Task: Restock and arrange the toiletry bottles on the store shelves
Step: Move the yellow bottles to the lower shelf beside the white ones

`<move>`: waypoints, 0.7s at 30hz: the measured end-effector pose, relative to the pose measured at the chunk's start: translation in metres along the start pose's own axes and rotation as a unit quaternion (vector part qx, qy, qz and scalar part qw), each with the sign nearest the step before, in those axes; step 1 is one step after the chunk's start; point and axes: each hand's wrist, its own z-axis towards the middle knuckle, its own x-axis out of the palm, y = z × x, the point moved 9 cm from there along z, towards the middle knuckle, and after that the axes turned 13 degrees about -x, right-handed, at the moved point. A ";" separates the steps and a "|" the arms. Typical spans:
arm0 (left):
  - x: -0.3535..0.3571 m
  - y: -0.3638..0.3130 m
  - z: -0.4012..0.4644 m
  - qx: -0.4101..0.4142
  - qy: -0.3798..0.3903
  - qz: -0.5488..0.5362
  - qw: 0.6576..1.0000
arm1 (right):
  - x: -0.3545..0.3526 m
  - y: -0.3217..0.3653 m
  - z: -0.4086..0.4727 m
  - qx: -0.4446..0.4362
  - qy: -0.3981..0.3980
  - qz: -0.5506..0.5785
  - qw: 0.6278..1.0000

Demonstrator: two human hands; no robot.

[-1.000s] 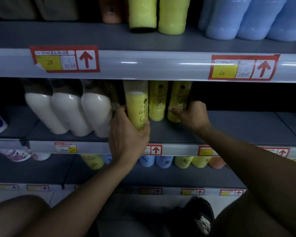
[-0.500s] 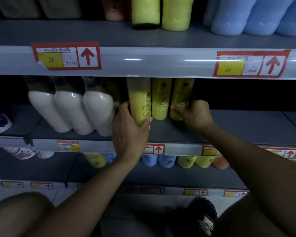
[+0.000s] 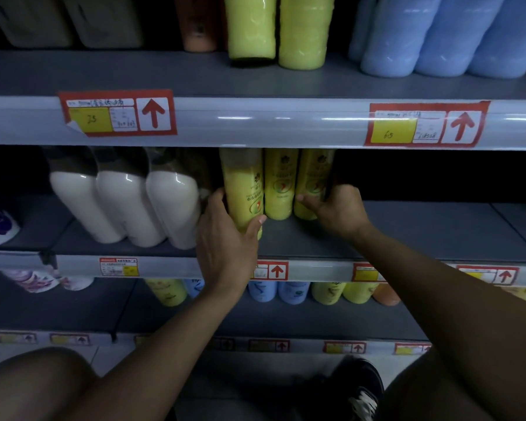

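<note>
Middle shelf [image 3: 407, 235]: left hand [image 3: 225, 238] wraps front yellow bottle [image 3: 243, 189]; right hand [image 3: 337, 208] grips rightmost.

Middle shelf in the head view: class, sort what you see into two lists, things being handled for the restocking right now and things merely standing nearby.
In hand:
- left hand, grip on the front yellow plastic bottle
- right hand against the rightmost yellow plastic bottle
- middle yellow plastic bottle

Standing by:
- three white plastic bottles
- pale blue bottles on the top shelf

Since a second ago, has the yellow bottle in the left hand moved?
Yes. The yellow bottle in the left hand went back, nearer the two other yellow bottles.
</note>
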 end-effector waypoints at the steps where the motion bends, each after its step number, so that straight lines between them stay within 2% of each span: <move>1: 0.000 0.000 0.000 0.002 0.000 -0.001 1.000 | 0.000 0.001 0.000 0.000 -0.001 -0.002 1.000; 14: 0.000 0.009 -0.002 0.021 0.043 -0.012 0.999 | -0.003 0.005 -0.007 0.027 0.028 -0.013 0.999; 21: -0.040 0.002 -0.018 0.063 0.004 0.005 0.998 | 0.000 0.000 -0.025 0.031 0.041 -0.053 0.997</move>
